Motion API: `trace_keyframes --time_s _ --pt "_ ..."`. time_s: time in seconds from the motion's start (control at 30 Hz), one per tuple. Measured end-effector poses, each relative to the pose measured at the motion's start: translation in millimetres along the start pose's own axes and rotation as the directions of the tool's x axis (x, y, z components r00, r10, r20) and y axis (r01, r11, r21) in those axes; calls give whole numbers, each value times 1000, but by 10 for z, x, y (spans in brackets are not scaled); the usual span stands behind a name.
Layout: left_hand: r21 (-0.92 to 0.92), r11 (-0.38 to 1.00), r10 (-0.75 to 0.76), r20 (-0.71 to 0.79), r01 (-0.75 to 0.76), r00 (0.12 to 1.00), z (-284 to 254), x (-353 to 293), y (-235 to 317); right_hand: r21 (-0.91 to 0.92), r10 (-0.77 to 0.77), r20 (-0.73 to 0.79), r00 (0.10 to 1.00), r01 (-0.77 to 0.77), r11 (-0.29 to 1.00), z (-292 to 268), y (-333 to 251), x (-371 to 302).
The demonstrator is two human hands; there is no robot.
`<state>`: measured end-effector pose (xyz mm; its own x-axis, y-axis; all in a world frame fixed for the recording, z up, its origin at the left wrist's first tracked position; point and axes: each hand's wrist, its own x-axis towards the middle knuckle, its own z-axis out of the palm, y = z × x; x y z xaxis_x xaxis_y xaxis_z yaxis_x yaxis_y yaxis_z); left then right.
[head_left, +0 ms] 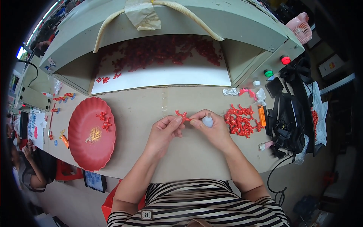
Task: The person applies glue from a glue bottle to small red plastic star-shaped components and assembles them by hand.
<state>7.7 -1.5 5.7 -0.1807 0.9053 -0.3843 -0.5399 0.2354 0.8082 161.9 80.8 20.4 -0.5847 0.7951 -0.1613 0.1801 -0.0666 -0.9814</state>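
Observation:
In front of me, over the middle of the table, my left hand (pixel 166 130) pinches a small red plastic figure (pixel 183 115) between thumb and fingers. The thumb and forefinger of my right hand (pixel 213 130) meet at the figure's right end. That same hand also grips a small whitish squeeze bottle (pixel 207 120) with a thin tip pointing up. Just right of my right hand lies a pile of similar red figures (pixel 239 121). A red scalloped tray (pixel 75 128) stands to the left, with a few red figures (pixel 106 120) inside it.
A pale green cabinet (pixel 249 22) spans the back, with many red pieces (pixel 159 51) on white sheeting inside. Its right side carries red (pixel 285 59) and green buttons (pixel 268 73). At right are an orange box (pixel 262 115) and a black bag (pixel 285 117). Another person (pixel 34 166) sits at far left.

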Motion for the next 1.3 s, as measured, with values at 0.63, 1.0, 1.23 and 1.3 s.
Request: trace_keyframes --time_s 0.63,1.0,1.23,1.3 --pt "-46 996 77 116 -72 990 -61 151 -175 19 -85 -56 995 86 996 23 177 32" --pt "-31 999 42 158 -38 987 -10 140 -98 23 -74 -116 990 77 997 -8 125 21" --pt "50 998 37 31 -39 999 -148 56 -38 -18 -58 -68 996 57 998 149 90 101" --pt "36 999 10 20 -11 1000 -127 82 -9 -42 -55 -61 997 53 998 119 102 119"
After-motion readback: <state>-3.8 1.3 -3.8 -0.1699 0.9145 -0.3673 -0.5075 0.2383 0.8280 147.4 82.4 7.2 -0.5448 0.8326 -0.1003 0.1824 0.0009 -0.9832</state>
